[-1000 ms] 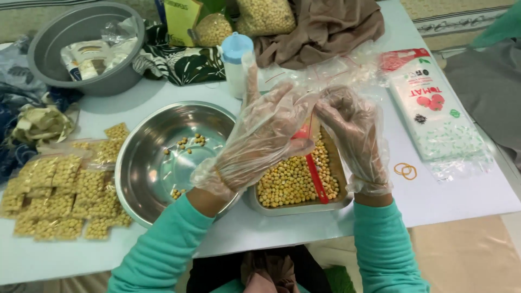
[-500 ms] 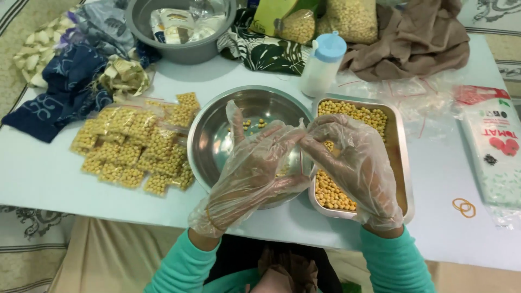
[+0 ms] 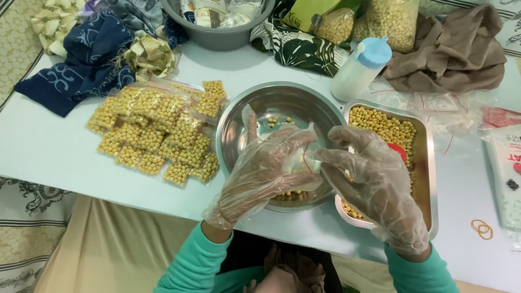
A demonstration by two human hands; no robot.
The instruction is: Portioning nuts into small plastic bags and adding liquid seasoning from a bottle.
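Both my hands wear loose clear plastic gloves. My left hand (image 3: 260, 173) and my right hand (image 3: 374, 184) together hold a small clear plastic bag (image 3: 301, 163) with a red strip, above the steel bowl (image 3: 239, 116). A few yellow beans lie in the bowl's bottom. To the right, a rectangular steel tray (image 3: 429, 168) is filled with yellow beans, with a red scoop (image 3: 399, 151) partly hidden behind my right hand. A pile of filled small bean bags (image 3: 157, 130) lies left of the bowl.
A white bottle with a blue cap (image 3: 361, 68) stands behind the tray. A grey basin (image 3: 217, 30), patterned cloths (image 3: 92, 59), a brown cloth (image 3: 450, 51), large bean bags (image 3: 391, 19), empty clear bags (image 3: 445, 108), a white packet (image 3: 504, 168) and orange rubber bands (image 3: 482, 229) surround the work area.
The view has shifted left, bringing the pile of filled bags into sight. My hands moved from over the tray to over the steel bowl, still holding a small bag.
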